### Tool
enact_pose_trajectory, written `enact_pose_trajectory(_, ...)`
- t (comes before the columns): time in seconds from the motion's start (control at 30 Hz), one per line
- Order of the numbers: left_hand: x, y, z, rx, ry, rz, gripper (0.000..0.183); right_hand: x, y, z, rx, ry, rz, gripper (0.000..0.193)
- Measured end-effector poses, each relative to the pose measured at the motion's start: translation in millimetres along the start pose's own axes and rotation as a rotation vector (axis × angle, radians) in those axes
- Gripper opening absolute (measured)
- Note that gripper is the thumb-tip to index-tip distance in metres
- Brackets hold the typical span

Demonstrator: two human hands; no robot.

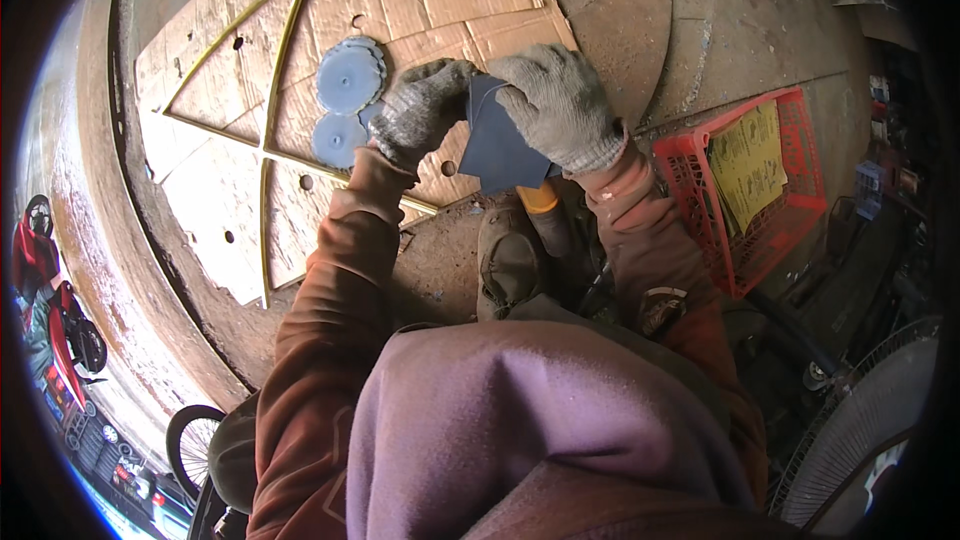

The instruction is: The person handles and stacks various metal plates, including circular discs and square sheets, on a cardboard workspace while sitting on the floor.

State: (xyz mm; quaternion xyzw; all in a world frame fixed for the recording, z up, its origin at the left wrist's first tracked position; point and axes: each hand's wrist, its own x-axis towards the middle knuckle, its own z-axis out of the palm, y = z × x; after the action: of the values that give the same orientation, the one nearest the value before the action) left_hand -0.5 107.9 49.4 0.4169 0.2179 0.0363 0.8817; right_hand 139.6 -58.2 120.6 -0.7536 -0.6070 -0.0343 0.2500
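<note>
Dark sheets (500, 150) are in both hands, near the middle of the view, just above a shoe and over the lower edge of the cardboard. At the far left, a red motorbike (65, 355) stands outside on pale ground, and lower down a spoked wheel (196, 443) shows beside the left sleeve (335, 290). Next comes the cardboard (215, 200), lying flat on the floor and pierced with several holes. Across it lie thin brass-coloured strips (264, 152), which cross one another; one meets another near the top. To their right, close to the left hand, sit blue-grey discs (348, 80) with scalloped edges, some stacked, and others just below them. The left hand (425, 110), in a knitted grey glove, is narrow, its fingers curled on the upper left edge of the sheets. Below the sheets is an orange item (538, 200), partly hidden, with the shoe (510, 265) beside it. The right hand (560, 105), also gloved, grips the sheets from their upper right, its fingers bent over them. Farther right, well apart from the hands, a red crate (692, 175) holds yellow sheets (750, 170) standing tilted. At the lower right is a fan (850, 440), partly cut off.
</note>
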Motion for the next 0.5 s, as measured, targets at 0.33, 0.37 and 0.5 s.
enact_pose_trajectory(0.33,0.3,-2.4,1.1,0.292,-0.071,0.164,0.018,6.8,1.3,-7.1,0.016,-0.15,-0.008,0.032)
enact_pose_trajectory(0.37,-0.4,-1.3,1.7,0.255,-0.07,0.144,0.018,7.1,2.2,-7.0,0.026,-0.155,-0.009,0.032)
enact_pose_trajectory(0.5,-0.9,1.3,7.5,-0.062,-0.015,-0.014,0.02,7.2,1.9,-5.4,0.02,-0.16,-0.019,0.032)
